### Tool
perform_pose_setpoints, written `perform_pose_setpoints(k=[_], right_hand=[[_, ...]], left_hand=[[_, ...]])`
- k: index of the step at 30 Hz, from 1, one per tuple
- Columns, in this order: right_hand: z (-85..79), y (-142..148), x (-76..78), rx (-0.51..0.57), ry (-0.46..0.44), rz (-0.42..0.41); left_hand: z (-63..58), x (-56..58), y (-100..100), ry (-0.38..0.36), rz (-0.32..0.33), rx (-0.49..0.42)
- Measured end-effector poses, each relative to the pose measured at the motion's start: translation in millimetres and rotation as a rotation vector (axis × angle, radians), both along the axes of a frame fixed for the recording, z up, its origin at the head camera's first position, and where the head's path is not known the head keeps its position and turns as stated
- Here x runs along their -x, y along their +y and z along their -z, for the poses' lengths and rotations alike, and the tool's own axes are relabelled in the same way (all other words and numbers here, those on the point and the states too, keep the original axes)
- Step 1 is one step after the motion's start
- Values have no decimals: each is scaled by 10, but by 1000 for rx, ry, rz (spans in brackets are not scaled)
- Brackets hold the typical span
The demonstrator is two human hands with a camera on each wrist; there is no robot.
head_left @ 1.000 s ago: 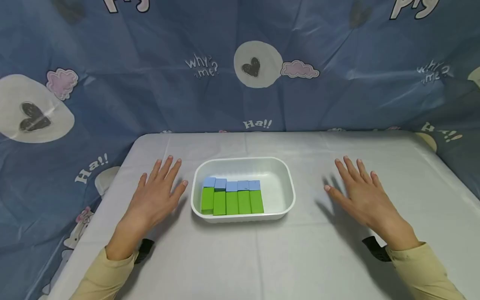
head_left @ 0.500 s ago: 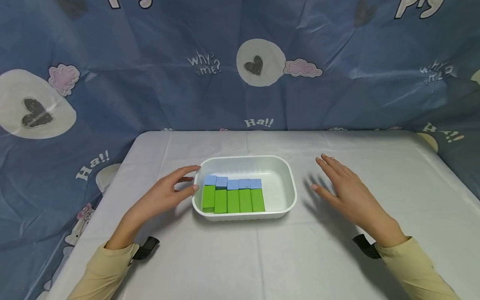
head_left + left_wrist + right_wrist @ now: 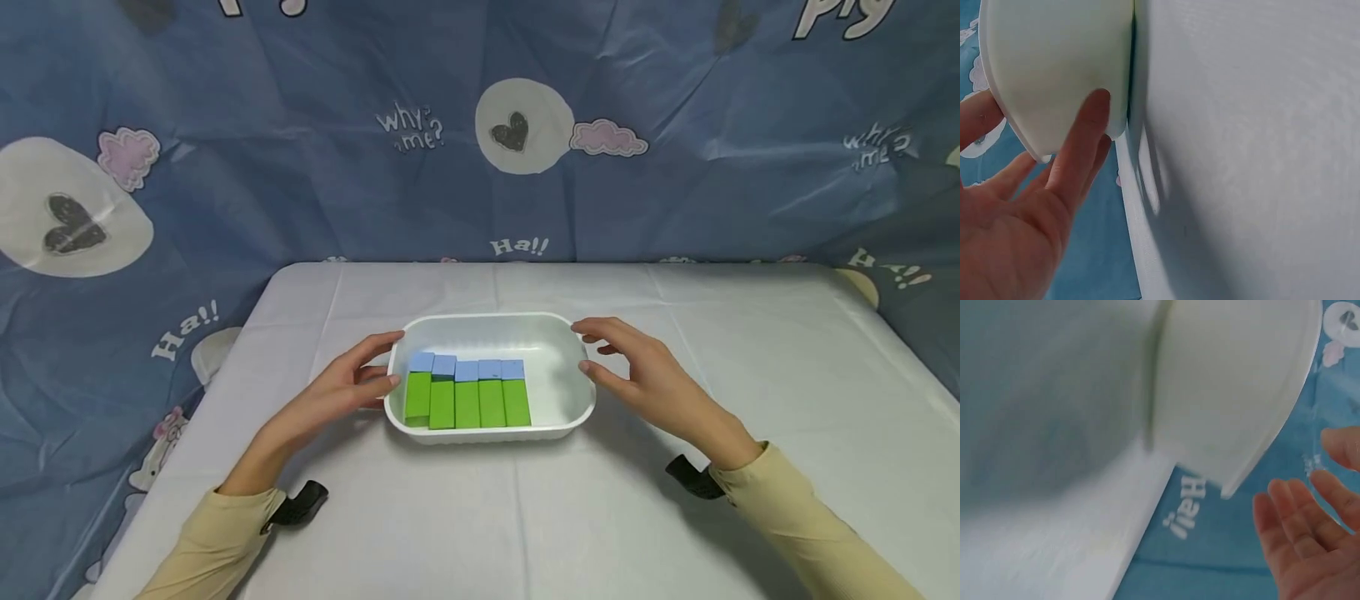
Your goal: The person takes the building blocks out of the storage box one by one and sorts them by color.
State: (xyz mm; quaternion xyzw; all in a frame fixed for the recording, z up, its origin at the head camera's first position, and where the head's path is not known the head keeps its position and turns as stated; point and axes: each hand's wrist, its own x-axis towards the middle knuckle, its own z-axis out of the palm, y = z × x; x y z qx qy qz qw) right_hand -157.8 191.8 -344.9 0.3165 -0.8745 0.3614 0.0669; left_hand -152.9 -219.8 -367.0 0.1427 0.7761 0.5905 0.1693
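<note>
White-clothed tbl (image 3: 435,525) has faint creases & rounded far L corner. 1 white rect. tray (image 3: 555,396) w/ rounded corners sits on it.

- Tray (image 3: 487,434): looking like white plastic; walls reading smooth, inside floor showing a soft gloss.
- Green and blue blocks (image 3: 467,405): faces showing flat and smooth, mostly matt; can't tell wood from foam or plastic.
- Table (image 3: 600,517): wearing white cloth, matt, showing faint fold creases; close up, a fine texture is showing.
- Backdrop (image 3: 337,192): looking like thin printed sheet, cloth or plastic unclear; wrinkling and giving off a light sheen.
- Sleeves (image 3: 795,508): showing beige cloth, matt, softly creasing.
- Black wrist pieces (image 3: 302,504): looking dark, mostly matt; material not reading clearly.
</note>
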Motion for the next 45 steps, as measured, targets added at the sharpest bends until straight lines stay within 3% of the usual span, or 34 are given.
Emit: perform_pose_setpoints(k=[7, 11, 23, 31, 40, 45], right_hand=[[-30, -243, 86, 113, -157, -126], [-21, -360, 145, 125, -240, -198], [29, -632, 385, -110, -340, -299], [39, -695, 552, -267, -339, -358], [32, -706, 645, -287, -351, -393], [44, -711, 660, -291, -307, -402]], left_hand=[[24, -6, 7, -15, -28, -16], [38, -10, 9, -30, -47, -9], [60, -24, 6, -53, -36, -30], [56, -22, 30, -66, -23, -26], [42, -31, 13, -52, -29, -29], [42, -24, 10, -44, -26, -32]])
